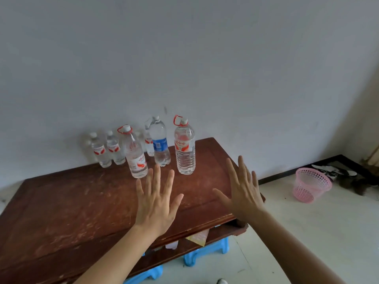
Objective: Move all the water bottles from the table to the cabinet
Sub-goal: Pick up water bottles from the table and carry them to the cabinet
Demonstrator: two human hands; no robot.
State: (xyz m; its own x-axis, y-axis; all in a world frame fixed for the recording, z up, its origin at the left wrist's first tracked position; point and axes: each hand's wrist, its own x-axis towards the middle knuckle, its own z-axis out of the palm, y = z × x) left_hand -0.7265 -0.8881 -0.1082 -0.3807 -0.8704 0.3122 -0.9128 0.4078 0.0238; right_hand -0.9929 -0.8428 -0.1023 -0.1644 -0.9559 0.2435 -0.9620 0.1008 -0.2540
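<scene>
Hands spread flat with fingers apart, left hand [156, 198] and right hand [242, 188] hover empty above the scratched reddish-brown wooden tabletop [86, 201]; clear plastic water bottles [184, 148] stand upright along that tabletop's far edge, against the wall.

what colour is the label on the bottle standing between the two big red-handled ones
Blue, on the middle bottle; the head view shows it clearly.

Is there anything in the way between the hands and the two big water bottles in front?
Nothing visible. Only bare table lies between the left hand and the tilted big bottle, and between the right hand and the upright big bottle.
</scene>
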